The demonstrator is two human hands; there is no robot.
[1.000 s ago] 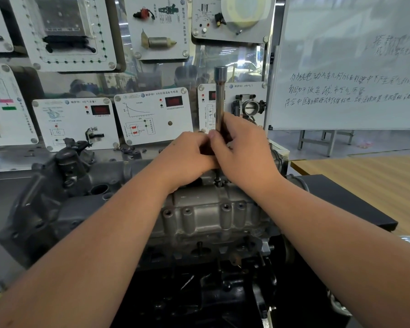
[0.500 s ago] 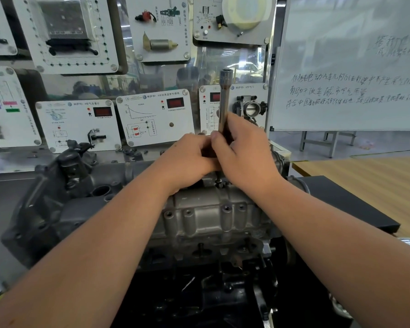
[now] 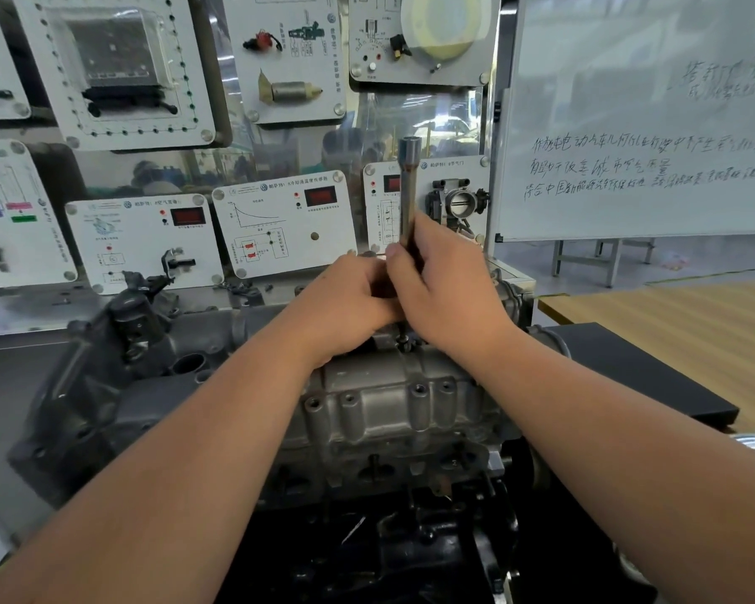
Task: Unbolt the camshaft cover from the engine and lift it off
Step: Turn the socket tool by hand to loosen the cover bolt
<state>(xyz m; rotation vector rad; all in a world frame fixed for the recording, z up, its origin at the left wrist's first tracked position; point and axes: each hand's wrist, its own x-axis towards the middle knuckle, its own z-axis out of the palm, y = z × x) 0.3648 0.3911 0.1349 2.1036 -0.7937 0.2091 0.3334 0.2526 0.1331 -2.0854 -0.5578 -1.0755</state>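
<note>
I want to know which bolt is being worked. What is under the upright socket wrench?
Below the socket wrench, both hands wrap its lower part. A bolt shows beneath them on the camshaft cover; the wrench tip is hidden.

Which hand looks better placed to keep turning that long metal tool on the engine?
Probably the right hand: its fingers wrap the upright socket wrench above the bolt on the camshaft cover. The left hand curls beside it, its grip hidden.

The whiteboard [image 3: 641,124] carries handwritten Chinese lines, too loose to read with certainty. Each white training panel on the wall, such as the middle panel [image 3: 285,224], bears a round VW badge beside a small Chinese heading, and the red displays [image 3: 320,196] show no legible digits
</note>
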